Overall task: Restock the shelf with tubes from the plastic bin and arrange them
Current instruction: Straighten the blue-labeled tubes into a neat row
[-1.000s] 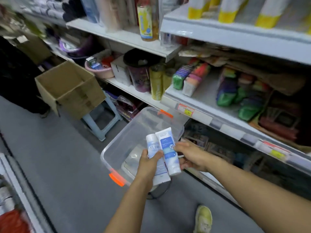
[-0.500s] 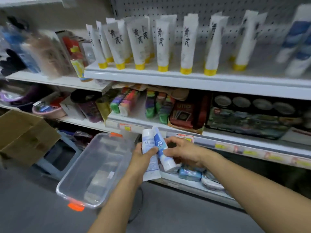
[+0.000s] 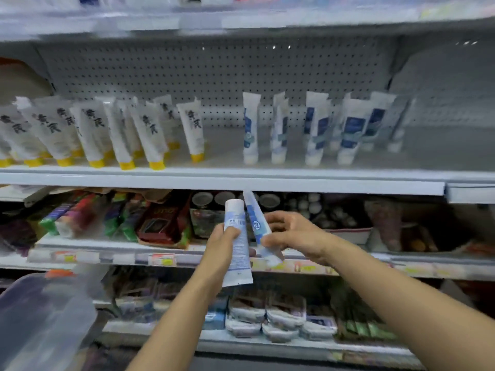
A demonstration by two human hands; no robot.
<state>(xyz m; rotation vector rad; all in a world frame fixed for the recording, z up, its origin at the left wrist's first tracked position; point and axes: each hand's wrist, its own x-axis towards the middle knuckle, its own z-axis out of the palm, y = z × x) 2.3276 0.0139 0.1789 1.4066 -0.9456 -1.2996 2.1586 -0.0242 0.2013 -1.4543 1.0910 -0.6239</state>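
Observation:
My left hand (image 3: 223, 243) grips a white tube (image 3: 237, 247) with its cap end up and its crimped end down. My right hand (image 3: 293, 235) pinches a second white-and-blue tube (image 3: 255, 223), tilted with its cap down. Both tubes sit just below the front edge of the white shelf (image 3: 241, 180). On that shelf stand several blue-and-white tubes (image 3: 316, 135) at the right and several yellow-capped tubes (image 3: 101, 132) at the left, with a gap between them. The clear plastic bin (image 3: 40, 322) shows blurred at the lower left.
A pegboard back wall (image 3: 214, 73) rises behind the tubes. Lower shelves (image 3: 171, 259) hold coloured packs, boxes and wrapped packets. Another shelf edge (image 3: 241, 22) runs overhead. The shelf surface is bare at the far right, by the last blue tubes.
The view has swung up from the bin and floor to the tube shelf. Both hands have risen with the two tubes, and the right-hand tube has come apart from the left one.

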